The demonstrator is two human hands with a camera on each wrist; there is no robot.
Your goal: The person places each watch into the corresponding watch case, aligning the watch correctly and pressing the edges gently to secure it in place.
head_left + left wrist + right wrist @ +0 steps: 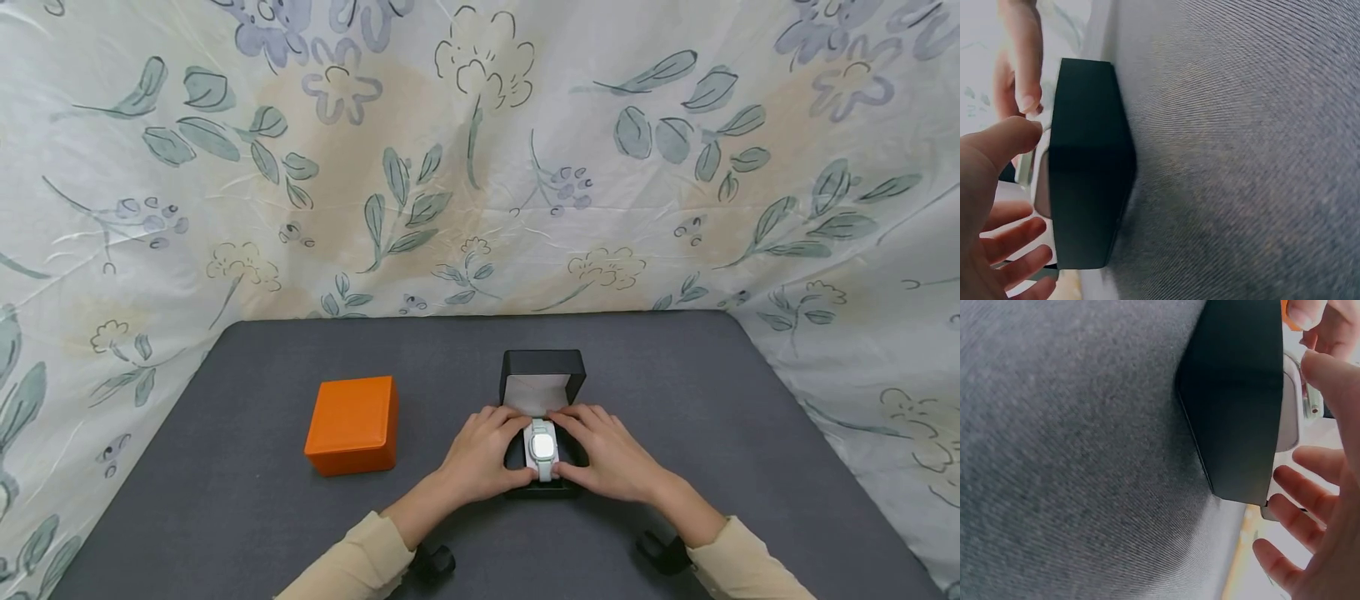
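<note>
A watch with a pale strap and a squarish face (542, 447) sits on a white cushion inside a black box (543, 363), whose lid stands raised at the back. From the left side, my left hand (482, 454) holds the watch and cushion edge with thumb and index finger. My right hand (613, 454) does the same on the opposite side. In the left wrist view, the box's dark outer wall (1088, 162) hides part of the watch. The right wrist view shows the right hand's other fingers (1302, 519) spread beside the box wall (1235, 400).
An orange box (352, 423) with its lid down stands left of the black box. Both rest on a grey table (247, 500). Floral cloth (480, 167) hangs behind the table and along its sides. Black straps (666, 553) show at the wrists.
</note>
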